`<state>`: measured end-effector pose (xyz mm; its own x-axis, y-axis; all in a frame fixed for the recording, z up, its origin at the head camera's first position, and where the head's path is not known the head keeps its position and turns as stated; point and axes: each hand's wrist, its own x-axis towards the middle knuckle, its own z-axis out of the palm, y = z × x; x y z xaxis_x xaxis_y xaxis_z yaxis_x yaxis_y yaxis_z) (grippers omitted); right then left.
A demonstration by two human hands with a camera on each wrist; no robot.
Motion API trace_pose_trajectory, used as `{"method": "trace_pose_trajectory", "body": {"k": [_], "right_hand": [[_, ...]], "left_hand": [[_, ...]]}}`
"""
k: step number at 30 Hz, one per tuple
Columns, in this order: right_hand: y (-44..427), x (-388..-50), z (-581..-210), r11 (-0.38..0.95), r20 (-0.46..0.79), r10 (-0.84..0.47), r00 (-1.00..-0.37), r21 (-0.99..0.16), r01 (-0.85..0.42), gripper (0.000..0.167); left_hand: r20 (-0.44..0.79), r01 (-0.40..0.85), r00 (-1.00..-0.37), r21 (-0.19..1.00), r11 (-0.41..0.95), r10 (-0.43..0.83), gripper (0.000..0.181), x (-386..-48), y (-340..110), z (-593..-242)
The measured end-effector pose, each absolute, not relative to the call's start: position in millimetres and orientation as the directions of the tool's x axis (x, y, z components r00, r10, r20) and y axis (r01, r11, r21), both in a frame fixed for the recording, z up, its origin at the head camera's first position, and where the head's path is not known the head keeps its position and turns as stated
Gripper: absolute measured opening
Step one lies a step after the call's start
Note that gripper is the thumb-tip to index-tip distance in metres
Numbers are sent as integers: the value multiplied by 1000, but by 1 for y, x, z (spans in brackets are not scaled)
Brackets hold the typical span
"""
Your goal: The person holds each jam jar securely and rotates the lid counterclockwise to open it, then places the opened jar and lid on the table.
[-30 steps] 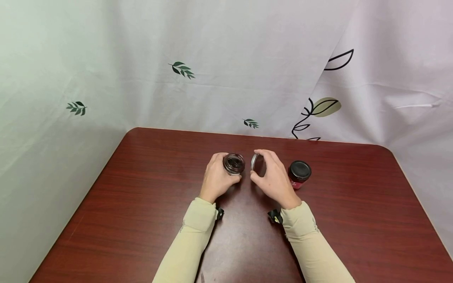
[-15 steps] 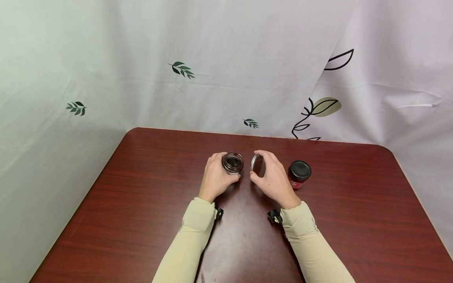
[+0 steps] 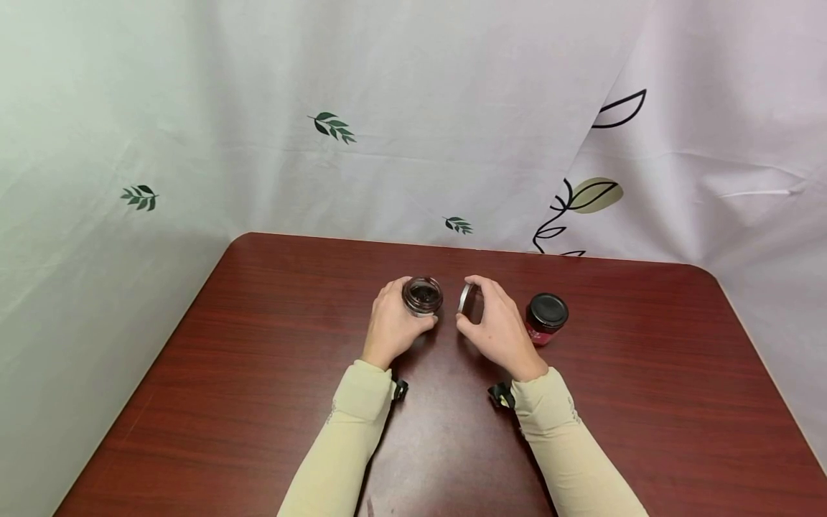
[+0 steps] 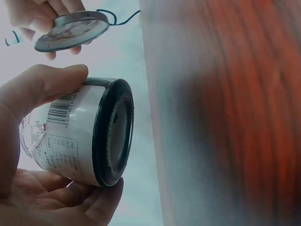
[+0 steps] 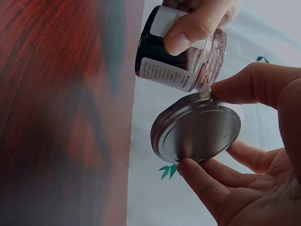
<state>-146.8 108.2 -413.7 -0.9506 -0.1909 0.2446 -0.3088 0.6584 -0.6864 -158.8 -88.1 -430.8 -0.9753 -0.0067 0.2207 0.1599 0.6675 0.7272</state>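
Observation:
My left hand (image 3: 390, 327) grips an uncovered glass jar (image 3: 423, 296) with dark contents, raised off the table. In the left wrist view, a white label with a barcode (image 4: 61, 110) runs round the jar's side, and its base shows. Thumb and fingertips of my right hand (image 3: 501, 329) pinch a round metal lid (image 5: 200, 132) by its rim. That lid is tilted on edge, apart from the jar's mouth. Stains mark the lid's inner face (image 4: 75, 33). Close to the right of my right hand stands a second jar (image 3: 546, 316) with a black lid and a red label.
The reddish-brown wooden table (image 3: 258, 323) has rounded far corners. Right behind its far edge hangs a pale curtain (image 3: 400, 165) printed with leaves. Both forearms, in light sleeves (image 3: 342, 438), reach in from the near side.
My left hand has shifted slightly left and away from me with the uncovered jar, widening the gap to the lid. The right hand and the second jar look almost still.

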Motion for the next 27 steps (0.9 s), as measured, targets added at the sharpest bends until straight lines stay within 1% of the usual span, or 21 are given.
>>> {"method": "trace_pose_trajectory", "body": {"k": [15,27], "right_hand": [[108,-149,-417,645,219,-190,-957,-707,-290,59],[106,-150,-422,628,193,-195,-962,-728,-273,61]], "left_hand": [[217,148,-976,733,664,-22,68,-160,-89,-431],[161,99,-987,734,672,-30,71,-160,-91,-433]]}}
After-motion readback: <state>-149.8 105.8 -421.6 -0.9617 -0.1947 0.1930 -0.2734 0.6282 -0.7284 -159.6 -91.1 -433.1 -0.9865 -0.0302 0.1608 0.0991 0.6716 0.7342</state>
